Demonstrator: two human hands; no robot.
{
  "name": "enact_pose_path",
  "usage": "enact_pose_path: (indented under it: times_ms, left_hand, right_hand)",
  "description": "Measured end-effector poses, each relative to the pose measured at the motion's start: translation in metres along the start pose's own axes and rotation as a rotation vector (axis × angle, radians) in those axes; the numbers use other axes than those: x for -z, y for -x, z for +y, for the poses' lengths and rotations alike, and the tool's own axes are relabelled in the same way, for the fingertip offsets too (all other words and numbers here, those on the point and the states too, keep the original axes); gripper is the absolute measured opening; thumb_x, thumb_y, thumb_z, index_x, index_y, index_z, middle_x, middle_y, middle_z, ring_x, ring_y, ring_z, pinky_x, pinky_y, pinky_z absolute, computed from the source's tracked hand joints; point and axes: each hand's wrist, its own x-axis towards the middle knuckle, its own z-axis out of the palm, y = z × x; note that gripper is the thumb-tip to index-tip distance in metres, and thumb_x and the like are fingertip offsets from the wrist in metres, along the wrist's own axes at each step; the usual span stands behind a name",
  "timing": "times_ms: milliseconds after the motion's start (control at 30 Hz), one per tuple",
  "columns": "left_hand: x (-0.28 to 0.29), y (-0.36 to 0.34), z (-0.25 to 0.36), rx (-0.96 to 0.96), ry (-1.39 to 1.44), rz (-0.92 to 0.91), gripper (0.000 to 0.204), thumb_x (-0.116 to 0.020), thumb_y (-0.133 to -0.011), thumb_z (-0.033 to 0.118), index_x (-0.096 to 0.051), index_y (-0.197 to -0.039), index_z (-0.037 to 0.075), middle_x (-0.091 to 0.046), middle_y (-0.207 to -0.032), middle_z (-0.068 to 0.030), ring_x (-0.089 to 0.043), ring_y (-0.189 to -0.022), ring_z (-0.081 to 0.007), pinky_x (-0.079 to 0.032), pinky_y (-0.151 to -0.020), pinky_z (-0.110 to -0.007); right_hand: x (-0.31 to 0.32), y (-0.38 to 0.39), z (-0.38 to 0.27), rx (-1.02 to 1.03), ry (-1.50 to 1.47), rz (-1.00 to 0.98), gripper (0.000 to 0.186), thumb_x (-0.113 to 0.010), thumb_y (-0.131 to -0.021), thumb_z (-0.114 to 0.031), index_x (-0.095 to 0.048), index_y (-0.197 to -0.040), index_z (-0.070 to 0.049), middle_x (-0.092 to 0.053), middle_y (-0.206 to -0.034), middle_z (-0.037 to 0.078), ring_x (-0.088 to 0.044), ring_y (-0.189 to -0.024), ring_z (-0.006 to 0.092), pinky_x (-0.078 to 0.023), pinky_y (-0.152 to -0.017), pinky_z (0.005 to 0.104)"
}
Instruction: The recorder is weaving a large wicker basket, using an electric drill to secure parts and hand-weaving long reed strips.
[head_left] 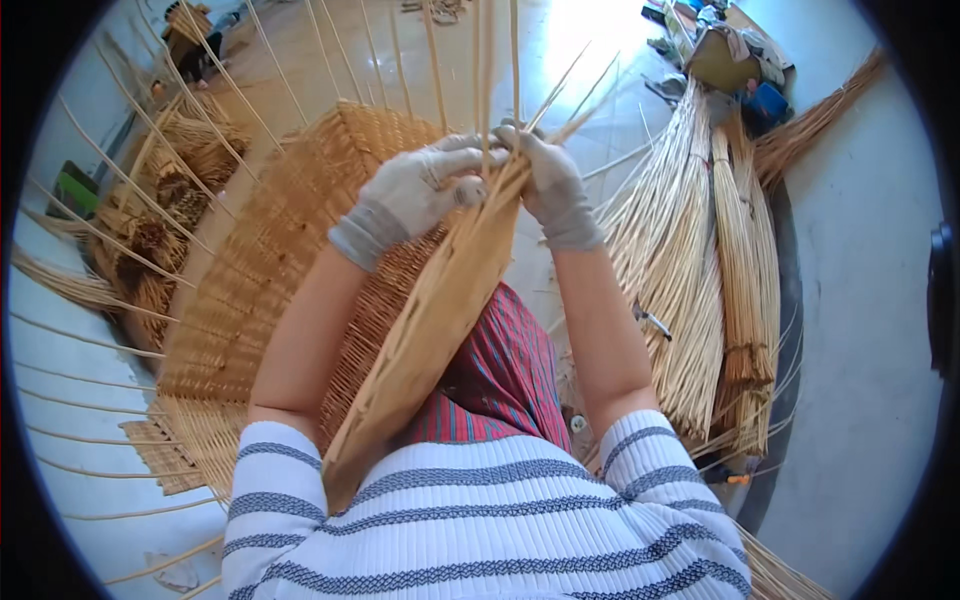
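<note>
A large, many-sided woven wicker basket leans across my lap, its wall nearest me rising to a thick rim. Long rods stick up and out from its edge. Both hands wear pale grey-white gloves and meet at the rim's far right corner. My left hand has its fingers bent around an upright wicker rod there. Close beside it, my right hand grips the wicker strands at the corner, its fingertips partly hidden behind them. Loose strand ends point away past the right hand.
To the right on the floor lie a pale wicker bundle and a tied yellower bundle. A small metal-headed tool rests on the pale rods. Brown woven pieces are piled at the left. A blue container stands at the far right.
</note>
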Motion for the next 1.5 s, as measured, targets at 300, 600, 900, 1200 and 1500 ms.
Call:
enact_pose_path:
  times_ms: [300, 600, 900, 1200, 1500]
  left_hand:
    - [-0.009, 0.038, 0.068, 0.335, 0.009, -0.244, 0.061, -0.073, -0.089, 0.026, -0.049, -0.138, -0.001, -0.059, -0.132, -0.0121, -0.058, -0.117, -0.0174, -0.045, -0.102, -0.032]
    - [0.043, 0.063, 0.092, 0.52, 0.057, -0.679, 0.057, -0.071, -0.084, 0.017, -0.054, -0.138, 0.01, -0.072, -0.113, -0.0087, -0.065, -0.104, -0.0135, -0.049, -0.096, -0.032]
    - [0.025, 0.064, 0.075, 0.208, 0.436, -0.148, 0.054, -0.065, -0.089, -0.002, -0.046, -0.139, 0.004, -0.055, -0.127, -0.0051, -0.06, -0.109, -0.0149, -0.05, -0.096, -0.03]
    - [0.017, 0.059, 0.083, 0.163, 0.266, -0.045, 0.043, -0.075, -0.087, 0.015, -0.059, -0.125, 0.002, -0.066, -0.116, -0.0117, -0.064, -0.1, -0.0176, -0.053, -0.083, -0.03]
    - [0.019, 0.036, 0.081, 0.017, 0.01, -0.257, 0.038, -0.077, -0.084, 0.021, -0.067, -0.119, 0.008, -0.071, -0.105, -0.0133, -0.068, -0.096, -0.0301, -0.053, -0.084, -0.039]
  right_hand:
    - [-0.02, 0.022, -0.004, 0.227, 0.394, 0.364, 0.024, -0.065, -0.093, -0.018, -0.066, -0.1, 0.005, -0.069, -0.081, 0.009, -0.065, -0.069, 0.0171, -0.052, -0.064, 0.0292]
    - [-0.011, 0.122, -0.013, 0.008, -0.061, 0.078, 0.008, -0.06, -0.096, -0.011, -0.056, -0.1, -0.006, -0.059, -0.095, 0.003, -0.058, -0.094, 0.0147, -0.046, -0.089, 0.0305]
    - [-0.045, 0.137, -0.007, 0.111, 0.107, 0.125, 0.017, -0.068, -0.094, -0.012, -0.053, -0.1, -0.009, -0.055, -0.09, -0.003, -0.053, -0.085, 0.0064, -0.044, -0.08, 0.0227]
    - [-0.048, 0.138, -0.002, 0.141, 0.194, 0.169, 0.006, -0.06, -0.096, -0.011, -0.057, -0.096, -0.006, -0.055, -0.087, -0.002, -0.053, -0.083, 0.0073, -0.045, -0.078, 0.0243]
    - [-0.036, 0.171, -0.022, 0.24, 0.429, -0.04, 0.035, -0.063, -0.097, -0.033, -0.062, -0.111, -0.002, -0.062, -0.096, 0.0, -0.056, -0.091, 0.0111, -0.045, -0.083, 0.0249]
